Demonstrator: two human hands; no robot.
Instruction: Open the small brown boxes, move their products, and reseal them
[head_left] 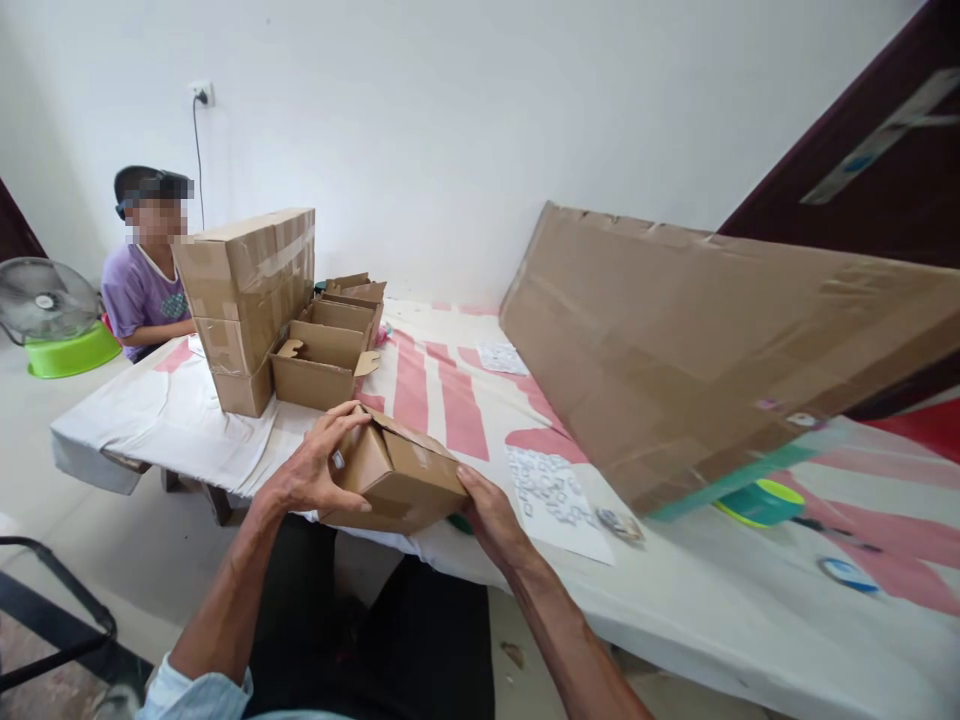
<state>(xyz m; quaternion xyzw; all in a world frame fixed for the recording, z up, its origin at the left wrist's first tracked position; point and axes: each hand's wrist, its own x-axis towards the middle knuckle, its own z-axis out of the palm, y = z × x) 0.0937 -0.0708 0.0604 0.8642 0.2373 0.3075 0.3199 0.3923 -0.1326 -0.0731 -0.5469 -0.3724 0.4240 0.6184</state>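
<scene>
A small brown cardboard box (420,480) is held tilted at the table's near edge, its top flap slightly raised. My left hand (322,465) grips its left end, thumb on the near side and fingers over the top. At the right end, my right hand (491,510) holds the corner, its fingers partly hidden behind the box. Beyond the box stand several open-topped cardboard boxes (315,378) in a row, beside a wall of stacked, taped boxes (244,300).
A large cardboard panel (712,350) leans across the right side. Near it lie a printed sheet (559,500), a tape roll (621,524), a green round container (761,503) and a blue-white roll (847,574). A person (146,280) sits far left by a fan (49,300).
</scene>
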